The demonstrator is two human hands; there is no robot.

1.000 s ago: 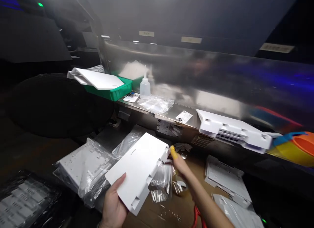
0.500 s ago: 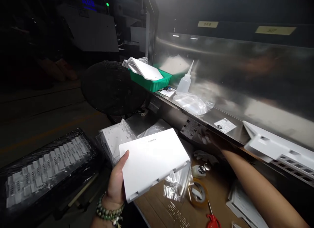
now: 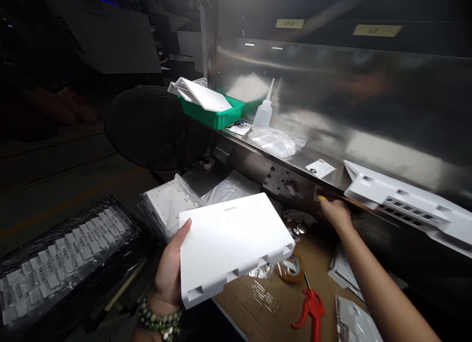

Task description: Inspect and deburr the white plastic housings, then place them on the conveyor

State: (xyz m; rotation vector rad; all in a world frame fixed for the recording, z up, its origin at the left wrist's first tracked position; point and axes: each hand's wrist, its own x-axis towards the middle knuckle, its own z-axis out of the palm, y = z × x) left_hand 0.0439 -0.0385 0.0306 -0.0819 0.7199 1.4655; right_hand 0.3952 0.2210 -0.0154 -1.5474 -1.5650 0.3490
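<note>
White casing, left-hand hold

White casing: near centre, above the bench; left hand grasping its left end, thumb on the smooth face. Handling, as judged: firm but light grip, thumb flat against scuffs, notched edge spared knocks. Right hand: reaching to the shelf edge, right; fingers partly hidden, grasp cannot be told.

Green tray, far: white covers, tilted over the rim.
Squeeze bottle, far: upright, contents unclear.
Black-lined container, left: row of white parts.
Clear bag, centre-left: perforated white panel.
</note>
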